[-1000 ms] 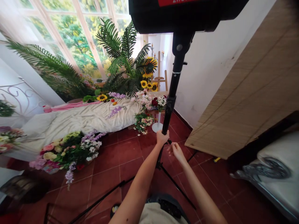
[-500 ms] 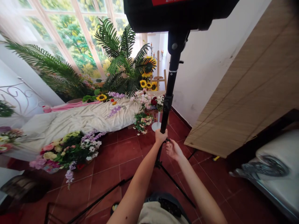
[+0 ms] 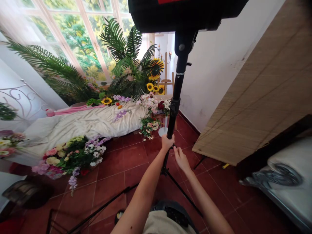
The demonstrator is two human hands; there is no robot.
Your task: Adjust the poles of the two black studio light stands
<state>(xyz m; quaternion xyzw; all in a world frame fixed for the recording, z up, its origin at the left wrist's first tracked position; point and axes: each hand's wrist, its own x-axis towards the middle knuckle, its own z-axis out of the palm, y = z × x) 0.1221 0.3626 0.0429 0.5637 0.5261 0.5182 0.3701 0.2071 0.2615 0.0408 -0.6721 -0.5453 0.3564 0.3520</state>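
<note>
A black light stand (image 3: 172,121) rises in front of me, with a large black lamp head (image 3: 185,16) at its top. My left hand (image 3: 167,142) is wrapped round the lower part of the pole. Just right of the pole, my right hand (image 3: 181,159) has its fingertips pinched at a small tightening knob, which they mostly hide. Higher on the pole sits a locking collar (image 3: 174,106). The stand's legs (image 3: 185,191) spread over the floor below my hands.
A bed with a cream blanket (image 3: 95,122) lies ahead left, with bunches of artificial flowers (image 3: 70,154) beside it. Palm leaves (image 3: 129,61) and a wooden easel (image 3: 166,81) stand behind. A bamboo blind (image 3: 243,97) leans at right, near silver carved furniture (image 3: 280,177). Red tiles (image 3: 136,156) cover the floor.
My right hand's fingers have turned and drawn closer together at the knob. My left hand keeps its hold on the pole, and the stand looks almost unmoved.
</note>
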